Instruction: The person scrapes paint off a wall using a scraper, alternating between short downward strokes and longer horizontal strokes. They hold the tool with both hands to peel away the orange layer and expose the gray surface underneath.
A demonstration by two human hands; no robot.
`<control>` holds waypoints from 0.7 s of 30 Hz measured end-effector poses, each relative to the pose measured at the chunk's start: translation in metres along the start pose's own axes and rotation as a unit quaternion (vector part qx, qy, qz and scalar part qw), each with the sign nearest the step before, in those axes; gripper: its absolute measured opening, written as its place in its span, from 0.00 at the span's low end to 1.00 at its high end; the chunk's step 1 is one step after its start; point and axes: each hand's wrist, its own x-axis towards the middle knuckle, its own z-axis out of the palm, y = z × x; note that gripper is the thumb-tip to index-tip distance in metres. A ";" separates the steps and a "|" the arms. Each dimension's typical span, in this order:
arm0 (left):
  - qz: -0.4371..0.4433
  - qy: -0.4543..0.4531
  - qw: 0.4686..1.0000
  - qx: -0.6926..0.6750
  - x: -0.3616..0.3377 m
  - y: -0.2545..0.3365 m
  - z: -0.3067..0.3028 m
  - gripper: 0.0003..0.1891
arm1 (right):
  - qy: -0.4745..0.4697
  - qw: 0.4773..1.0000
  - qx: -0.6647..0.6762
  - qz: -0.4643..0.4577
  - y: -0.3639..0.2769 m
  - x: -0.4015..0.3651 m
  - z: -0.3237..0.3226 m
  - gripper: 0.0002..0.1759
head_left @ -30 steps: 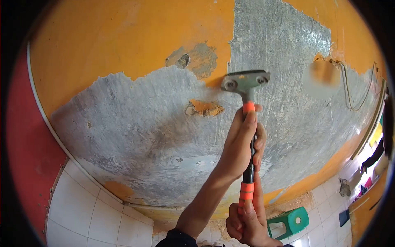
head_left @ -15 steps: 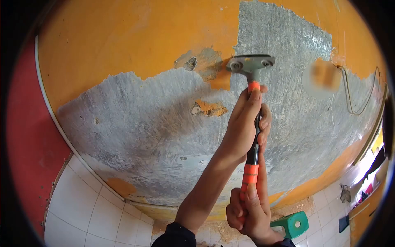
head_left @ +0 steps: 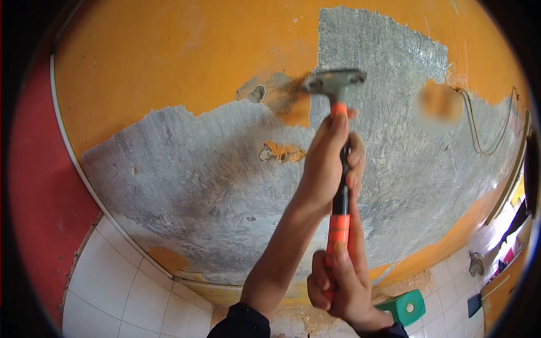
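Scraper (head_left: pixel 333 80): grey metal head in the upper middle of the frame, its blade edge set against the wall right where orange paint meets bare grey plaster. The black handle with orange bands runs straight down to the lower middle.
Left hand (head_left: pixel 329 163): high on the handle, fingers wrapped tight round the black grip just under the top orange band, arm stretched up from the bottom edge.
Right hand (head_left: pixel 338 284): low in the frame, clamped round the handle's bottom end below the lower orange band, well apart from the upper hand.
Wall (head_left: pixel 169 67): orange across the top, with a big scraped grey patch through the middle.
Paint scrap (head_left: pixel 282 151): small and orange, alone on the grey, left of the upper hand.
Stool (head_left: pixel 408 307): green, lower right.
Tiles (head_left: pixel 124 293): white, lower left.
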 end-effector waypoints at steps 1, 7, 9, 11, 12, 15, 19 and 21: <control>0.011 -0.019 1.000 -0.007 0.007 0.004 0.001 0.19 | -0.005 1.000 -0.006 -0.006 -0.005 0.005 0.003 0.39; 0.001 0.002 1.000 0.013 0.001 -0.001 0.005 0.20 | -0.021 1.000 0.011 -0.007 -0.005 -0.002 0.000 0.39; -0.003 0.002 1.000 0.011 0.012 0.006 0.008 0.20 | -0.022 1.000 0.009 -0.014 -0.010 0.002 0.006 0.40; -0.005 0.007 1.000 0.011 0.011 0.008 0.010 0.21 | -0.007 1.000 0.016 -0.012 -0.015 0.009 0.012 0.39; -0.007 0.009 1.000 0.015 0.012 0.010 0.011 0.21 | -0.009 1.000 0.015 -0.014 -0.016 0.006 0.010 0.39; 0.004 -0.002 1.000 0.015 0.006 0.002 0.006 0.21 | -0.030 0.999 0.018 0.010 -0.011 -0.002 0.002 0.39; 0.012 -0.015 1.000 0.000 0.021 0.014 0.012 0.21 | -0.013 1.000 -0.013 -0.007 -0.019 0.009 0.007 0.39; 0.012 -0.014 1.000 0.000 0.019 0.011 0.014 0.21 | -0.025 0.999 0.023 -0.004 -0.024 0.007 0.009 0.40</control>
